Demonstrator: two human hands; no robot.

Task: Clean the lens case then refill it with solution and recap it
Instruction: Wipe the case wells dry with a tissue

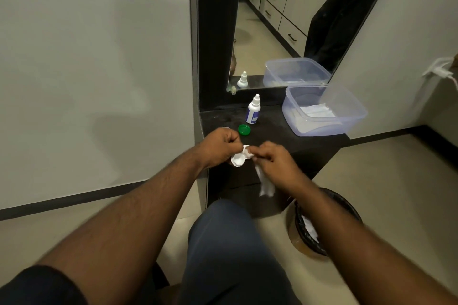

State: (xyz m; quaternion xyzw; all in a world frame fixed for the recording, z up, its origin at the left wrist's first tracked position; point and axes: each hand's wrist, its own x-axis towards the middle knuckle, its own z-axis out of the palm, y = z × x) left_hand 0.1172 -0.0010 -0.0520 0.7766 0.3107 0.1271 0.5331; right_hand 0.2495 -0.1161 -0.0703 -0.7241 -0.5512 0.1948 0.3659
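Waste bin (329, 220): nearest, right of and below lens case.
Lens case (240, 157): uncapped, held above ledge edge.
Left hand (218, 146): fingers curled, pinched case.
Right hand (272, 158): fingers curled round tissue (266, 184), pressed at case well.
Green cap (244, 129): just beyond case.
Solution bottle (253, 110): farther, upright, capped.
Risk, judged: loose pinch could drop case toward bin; second cap hidden, easily mislaid.

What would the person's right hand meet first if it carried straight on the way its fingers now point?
The right hand, holding a white tissue, points left at the white plastic lens case gripped by the left hand. It would probably meet the case's nearer well first; it looks nearly touching already.
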